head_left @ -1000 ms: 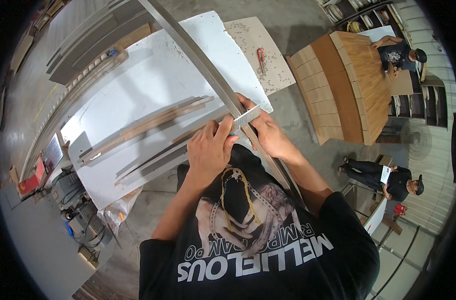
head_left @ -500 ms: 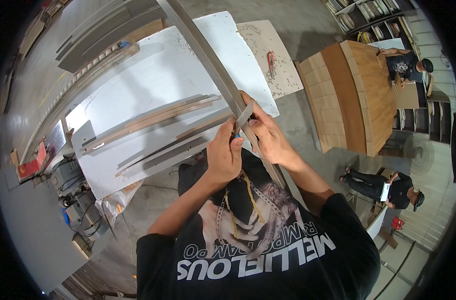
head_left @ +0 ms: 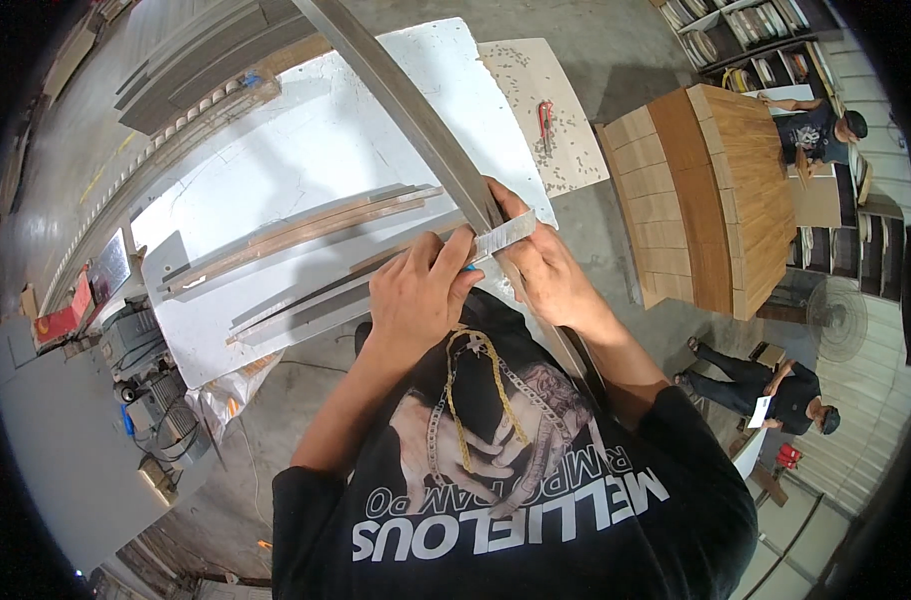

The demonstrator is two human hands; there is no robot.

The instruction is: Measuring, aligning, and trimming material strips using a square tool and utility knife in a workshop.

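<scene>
A long, flat, grey metal strip (head_left: pixel 416 115) with a dull sheen runs diagonally from the upper left down past the right hand (head_left: pixel 551 275) toward the person's right hip. A short, shiny steel ruler (head_left: pixel 503 238) lies crosswise over it, pinched between the curled fingers of both hands. The left hand (head_left: pixel 416 295) grips the ruler's near end beside a white worktable (head_left: pixel 306 150).

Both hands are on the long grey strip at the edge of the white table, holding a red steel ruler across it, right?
Not quite: the head view shows the ruler is silver-grey, not red. Both the left hand and right hand do hold it across the long grey strip by the white table.
</scene>
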